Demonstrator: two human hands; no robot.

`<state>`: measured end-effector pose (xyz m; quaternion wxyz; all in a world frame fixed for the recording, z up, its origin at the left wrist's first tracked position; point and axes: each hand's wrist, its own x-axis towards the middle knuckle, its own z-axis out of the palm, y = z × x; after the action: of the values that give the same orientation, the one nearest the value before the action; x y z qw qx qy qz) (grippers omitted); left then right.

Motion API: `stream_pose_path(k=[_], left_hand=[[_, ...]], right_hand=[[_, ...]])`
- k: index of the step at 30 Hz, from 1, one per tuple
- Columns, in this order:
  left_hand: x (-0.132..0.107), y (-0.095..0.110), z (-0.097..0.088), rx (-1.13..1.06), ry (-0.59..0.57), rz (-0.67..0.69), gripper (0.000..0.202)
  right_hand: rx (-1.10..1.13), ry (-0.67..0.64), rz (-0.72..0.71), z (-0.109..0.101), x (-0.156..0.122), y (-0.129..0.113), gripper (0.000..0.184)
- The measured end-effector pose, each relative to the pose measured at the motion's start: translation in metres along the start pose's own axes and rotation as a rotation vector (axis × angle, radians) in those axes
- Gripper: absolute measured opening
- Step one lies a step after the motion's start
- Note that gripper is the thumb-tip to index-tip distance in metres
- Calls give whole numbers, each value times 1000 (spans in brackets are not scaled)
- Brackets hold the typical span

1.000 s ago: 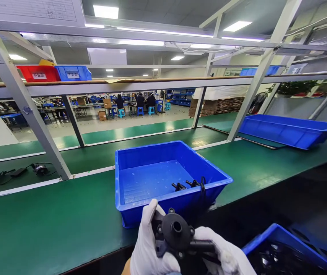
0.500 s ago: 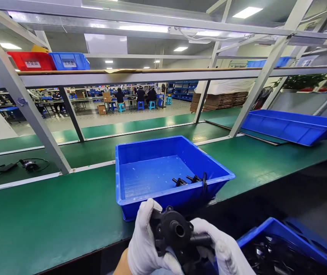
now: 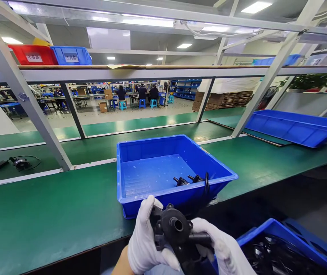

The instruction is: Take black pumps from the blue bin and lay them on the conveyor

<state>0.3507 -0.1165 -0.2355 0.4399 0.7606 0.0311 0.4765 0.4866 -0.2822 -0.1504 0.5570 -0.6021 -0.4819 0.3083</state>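
Both my hands wear white gloves and grip one black plastic pump (image 3: 177, 229) close to me, below the front edge of a blue bin. My left hand (image 3: 147, 240) wraps its left side, thumb up along the body. My right hand (image 3: 219, 244) closes round the right side, by the pipe stub that sticks out. A round opening in the pump's face points up toward me. Inside the blue bin (image 3: 177, 198), near its front right corner, lie several black parts with pipe stubs (image 3: 183, 181). A black cable (image 3: 206, 183) hangs over the bin's rim.
A second blue bin (image 3: 269, 225) full of black parts is at the lower right. Another long blue bin (image 3: 298, 124) lies on the green bench (image 3: 51, 206) at right. Metal posts (image 3: 37, 103) carry a shelf with red (image 3: 33, 55) and blue boxes (image 3: 71, 56). People sit far behind.
My view has shifted slightly, so the bench and bins sit a little differently in the picture. The pump stays in both hands, held almost the same way.
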Motion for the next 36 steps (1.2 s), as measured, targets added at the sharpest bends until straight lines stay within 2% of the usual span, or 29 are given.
stream_pose_path(k=[5, 9, 13, 15, 18, 20, 23, 26, 28, 31, 33, 35, 36], left_hand=[[1, 1, 3, -1, 3, -24, 137], [4, 14, 3, 16, -35, -76, 135], [9, 30, -5, 1, -37, -10, 134], [11, 33, -14, -7, 19, 6, 132], [12, 32, -31, -20, 146, -31, 120], [9, 32, -37, -23, 201, -62, 104], [5, 41, -34, 4, 161, -182, 84], [11, 60, -17, -74, -1, -382, 93], [23, 71, -5, -209, -34, -526, 90], [42, 77, 6, -353, 45, -660, 69], [52, 77, 9, -378, 87, -684, 57], [59, 80, 9, -376, 116, -689, 47], [61, 84, 9, -379, 129, -690, 50]], right_hand=[[-55, 46, -30, -3, 1, 4, 75], [-48, 76, 16, -6, 3, 15, 67], [-70, 58, 27, -11, 10, 15, 54], [-92, 1, -107, -16, 13, 11, 52], [-158, -70, -442, -25, 16, 9, 37], [-137, -85, -530, -30, 15, 12, 31], [-42, -18, -319, -28, 15, 17, 46], [-52, 166, -84, -17, 19, 13, 63], [-67, 175, -10, -11, 25, 2, 70], [-35, 132, 29, -8, 35, -18, 78], [-111, 154, 50, -8, 41, -29, 76], [-253, 122, 98, -6, 45, -41, 63], [-309, 76, 123, -4, 47, -48, 54]])
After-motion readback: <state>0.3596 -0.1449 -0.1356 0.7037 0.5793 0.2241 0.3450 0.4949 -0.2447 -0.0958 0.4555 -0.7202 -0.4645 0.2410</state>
